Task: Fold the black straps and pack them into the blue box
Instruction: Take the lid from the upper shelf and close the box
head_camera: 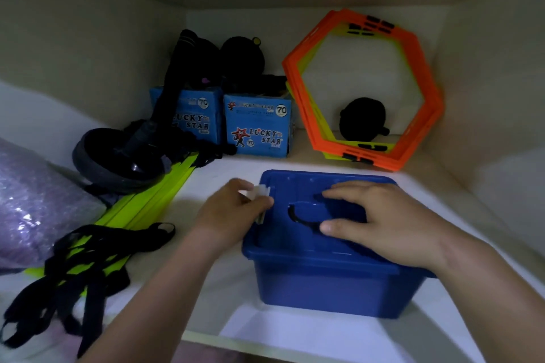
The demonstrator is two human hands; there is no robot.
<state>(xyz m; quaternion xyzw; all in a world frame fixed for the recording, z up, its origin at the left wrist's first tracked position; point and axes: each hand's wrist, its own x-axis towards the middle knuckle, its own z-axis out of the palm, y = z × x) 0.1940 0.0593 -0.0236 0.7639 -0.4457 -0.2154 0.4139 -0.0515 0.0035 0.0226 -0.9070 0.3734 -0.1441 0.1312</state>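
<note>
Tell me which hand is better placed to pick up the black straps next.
The left hand: it sits at the blue box's left edge, nearer the black straps. The right hand rests on the lid.

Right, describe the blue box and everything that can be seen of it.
The blue box is a glossy, dark blue plastic tub with a matching lid on top, standing upright on the white shelf, near its front edge. A white clip sits at the lid's left edge, where the left hand grips it. The right hand lies flat on the lid, over a black handle set in a recess.
</note>
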